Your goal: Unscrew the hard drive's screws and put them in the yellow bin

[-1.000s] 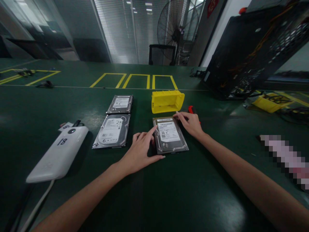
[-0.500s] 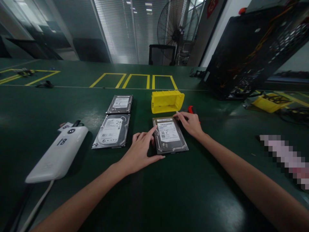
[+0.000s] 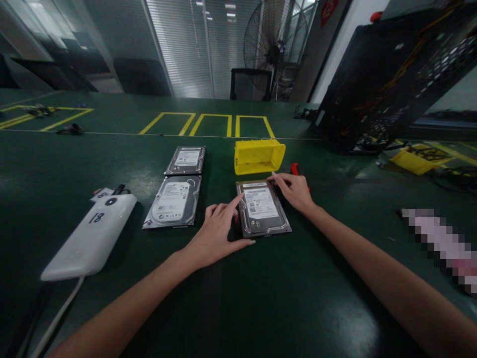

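Observation:
A hard drive (image 3: 265, 219) with a white label lies flat on the green table between my hands. My left hand (image 3: 218, 231) is at its left side, fingers apart, the index fingertip on the drive's left edge and the thumb stretched along the near edge. At the far right corner, my right hand (image 3: 294, 191) has its fingers closed together against the drive; the exact contact is partly hidden. Behind that hand shows a red-handled tool (image 3: 295, 169), mostly covered. Just beyond the drive, a yellow bin (image 3: 260, 157) rests on its side, opening toward me.
Left of my hands lie two more hard drives, a nearer one (image 3: 173, 201) and a farther one (image 3: 186, 159). A white device marked 18 (image 3: 91, 238), with a cable, is farther left. At the right stand a black computer case (image 3: 357, 94) and another yellow bin (image 3: 419, 158) holding cables.

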